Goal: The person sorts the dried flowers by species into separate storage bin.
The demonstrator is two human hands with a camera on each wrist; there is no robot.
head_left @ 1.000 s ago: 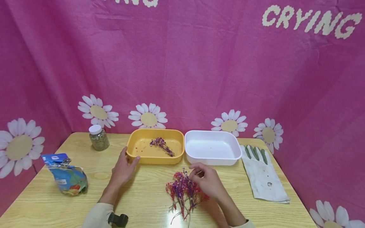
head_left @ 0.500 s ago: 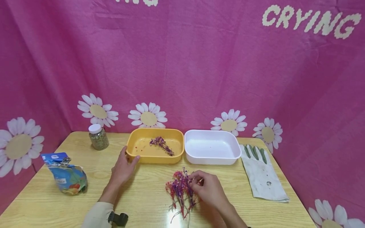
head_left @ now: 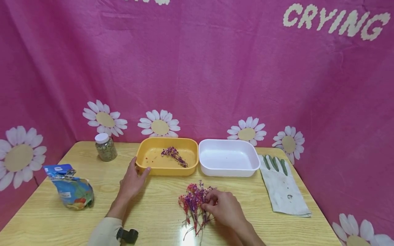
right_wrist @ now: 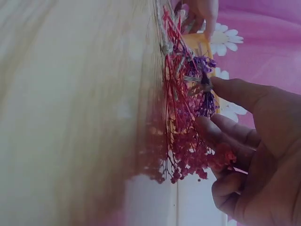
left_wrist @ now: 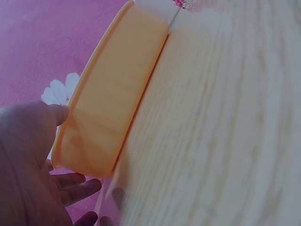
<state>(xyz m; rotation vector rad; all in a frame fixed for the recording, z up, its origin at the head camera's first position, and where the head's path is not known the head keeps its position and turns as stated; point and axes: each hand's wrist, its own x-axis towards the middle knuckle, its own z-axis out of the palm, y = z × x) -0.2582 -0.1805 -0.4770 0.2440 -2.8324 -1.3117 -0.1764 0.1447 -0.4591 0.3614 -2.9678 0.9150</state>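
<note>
Legible text: the single word "CRYING" point(head_left: 337, 22), in pale capitals with scalloped edges, on the upper right of the magenta backdrop cloth point(head_left: 197, 68), head view. Further pale lettering point(head_left: 163, 1) on the same cloth, left of centre, is cut by the top edge of the view, only its lower ends showing; not readable. Blue pouch point(head_left: 74, 191): white label patch point(head_left: 65, 194) and a small mark near its top point(head_left: 58, 168), both too small to read.

Right fingers point(head_left: 213, 194) lower, among dried flowers point(head_left: 193, 201)
</note>
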